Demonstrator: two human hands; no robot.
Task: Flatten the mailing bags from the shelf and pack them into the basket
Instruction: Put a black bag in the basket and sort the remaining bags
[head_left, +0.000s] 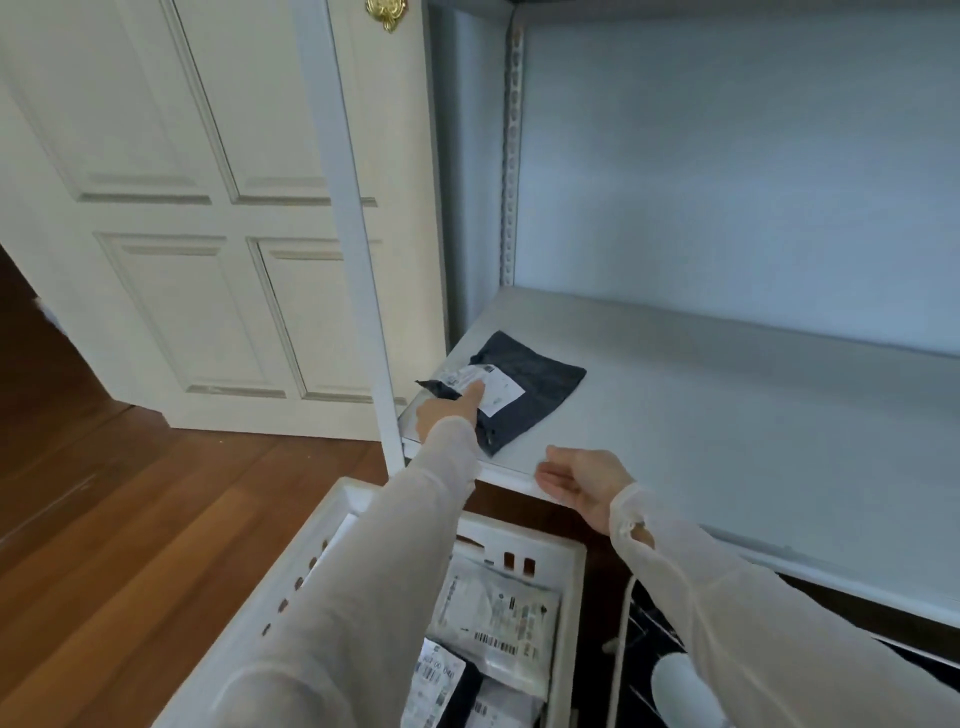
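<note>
My left hand (449, 408) is already flat-fingered on the bag (524, 389) at the shelf's (727, 415) front-left corner—long axis front-left to back-right—while my right hand (582, 480) hangs loose & empty nearby, basket (566, 561) just below.

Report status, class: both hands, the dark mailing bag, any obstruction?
Left hand open, fingers on dark mailing bag on shelf. Right hand open, holding nothing, at shelf edge. Basket below already holds bags. Nothing in the way.

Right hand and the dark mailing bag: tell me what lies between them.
Head view: only bare white shelf surface separates the right hand, at the shelf's front edge, from the dark mailing bag, which the left hand touches.
</note>
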